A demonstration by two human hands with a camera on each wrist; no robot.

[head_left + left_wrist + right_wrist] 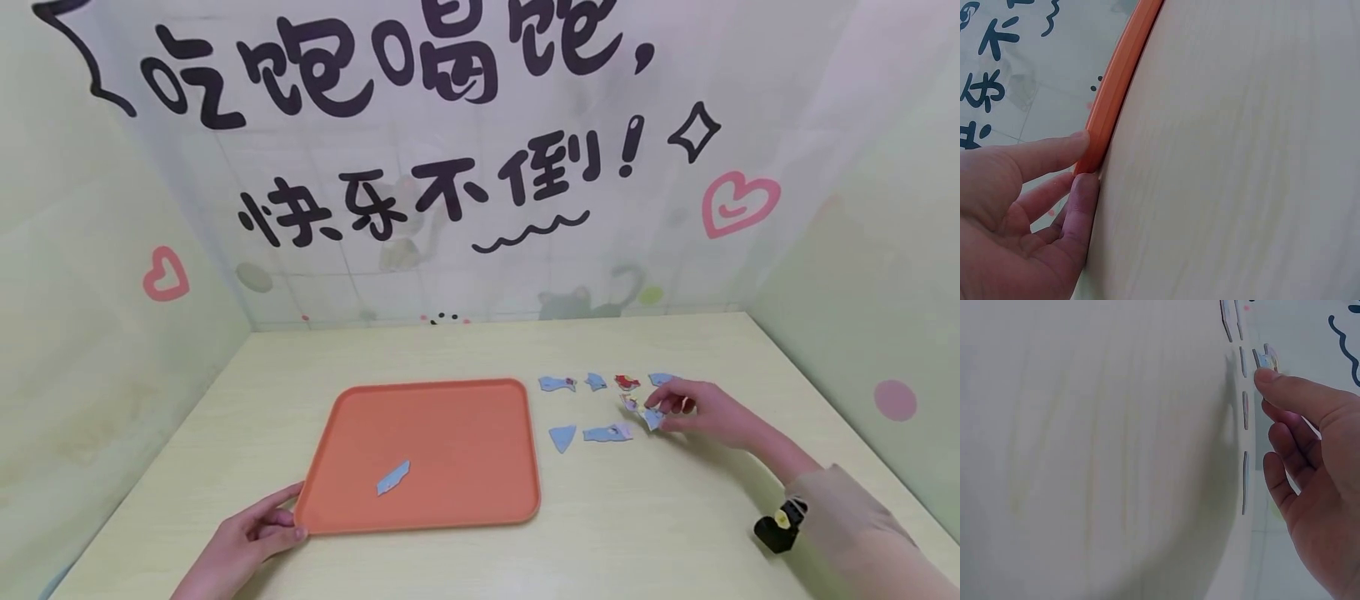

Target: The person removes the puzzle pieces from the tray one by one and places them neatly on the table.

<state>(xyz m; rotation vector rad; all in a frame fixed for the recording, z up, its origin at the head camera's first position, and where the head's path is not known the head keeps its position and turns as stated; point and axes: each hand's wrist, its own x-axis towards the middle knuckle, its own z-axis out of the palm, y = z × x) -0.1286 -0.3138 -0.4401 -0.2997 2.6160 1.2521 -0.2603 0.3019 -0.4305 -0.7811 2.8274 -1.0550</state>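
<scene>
An orange tray (pixel 420 433) lies on the table with one pale blue puzzle piece (pixel 393 477) on it. My left hand (pixel 251 533) holds the tray's near left corner, thumb on the rim (pixel 1100 119) and fingers against the edge. To the right of the tray, my right hand (pixel 701 412) pinches a puzzle piece (pixel 652 419) with blue and yellowish printing, raised off the table. The fingertips hide part of it. In the right wrist view the held piece (pixel 1265 359) sits at the thumb tip, with the other fingers loosely bent.
Around the right hand lie more flat pieces: a blue strip (pixel 557 383), a small blue one (pixel 596 382), a red one (pixel 627 382), a blue one (pixel 662 379), a triangle (pixel 562 437) and a long one (pixel 608 433). A printed backdrop (pixel 480 275) stands behind the table (pixel 637 533).
</scene>
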